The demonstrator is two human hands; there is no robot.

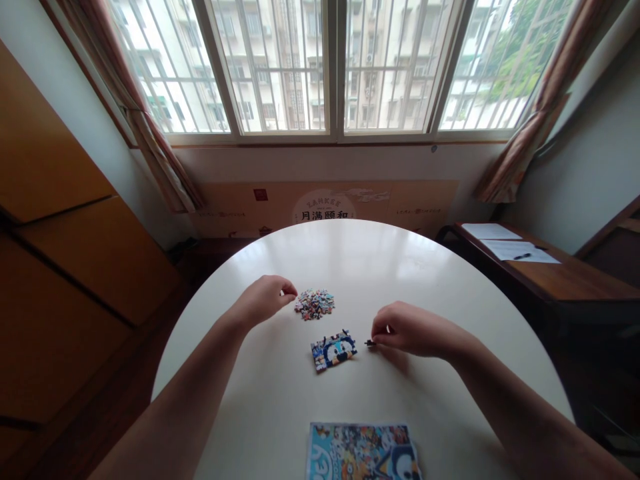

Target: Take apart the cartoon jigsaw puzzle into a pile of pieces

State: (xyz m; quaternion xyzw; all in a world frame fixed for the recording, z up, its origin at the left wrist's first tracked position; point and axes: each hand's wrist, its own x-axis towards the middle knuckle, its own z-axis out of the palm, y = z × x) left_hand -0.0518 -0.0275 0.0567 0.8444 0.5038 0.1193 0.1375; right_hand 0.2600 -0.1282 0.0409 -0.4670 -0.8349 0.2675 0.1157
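Note:
A partly joined jigsaw puzzle (334, 351) with a blue cartoon face lies on the white round table (260, 420). Just right of it, my right hand (407, 328) pinches a small dark puzzle piece (370, 343) low over the tabletop. Behind the joined section is a heap of loose puzzle pieces (315, 304) in many colours. My left hand (267, 297) is at the heap's left edge, thumb and fingertips closed together; whatever they hold is too small to tell. Nearest to me lies a colourful picture sheet or box (364, 452), cut off by the frame's bottom.
On the right stands a brown wooden desk (585, 273) with white papers (520, 251) and a dark pen-like object. Wooden cabinets (65, 267) line the left side. A printed carton panel (225, 207) leans below the barred window behind the table.

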